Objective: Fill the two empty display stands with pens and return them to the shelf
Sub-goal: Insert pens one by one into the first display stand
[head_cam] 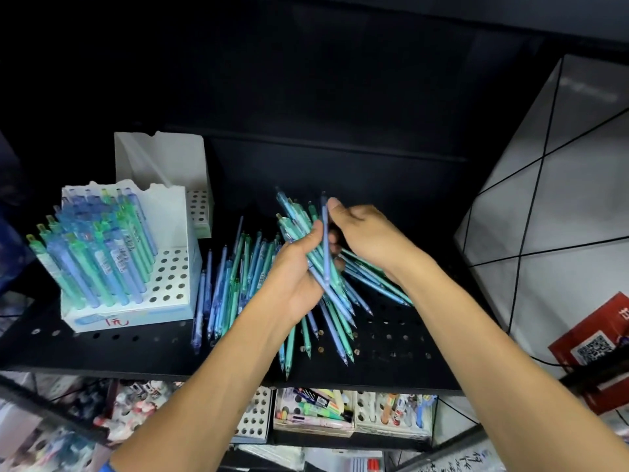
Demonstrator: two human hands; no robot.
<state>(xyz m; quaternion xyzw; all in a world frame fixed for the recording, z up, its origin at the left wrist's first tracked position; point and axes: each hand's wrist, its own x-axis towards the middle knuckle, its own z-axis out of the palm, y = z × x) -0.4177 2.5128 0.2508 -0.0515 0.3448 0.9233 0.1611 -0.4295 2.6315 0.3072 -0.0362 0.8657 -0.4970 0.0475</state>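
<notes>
My left hand (296, 270) grips a bundle of green and blue pens (335, 284) above the black perforated shelf (391, 352). My right hand (364, 233) pinches the top of one blue pen (325, 240) in that bundle. A white display stand (170, 294) at the left front holds several blue and green pens in its left holes; its right holes are bare. A second white stand (163, 158) behind it shows empty holes. Loose pens (231, 277) lie on the shelf between the stand and my hands.
A white wall with black lines (561, 199) rises at the right, with a red box (592, 335) below it. Under the shelf sit trays of mixed stationery (316, 413) and another white holed stand (253, 417). The back of the shelf is dark.
</notes>
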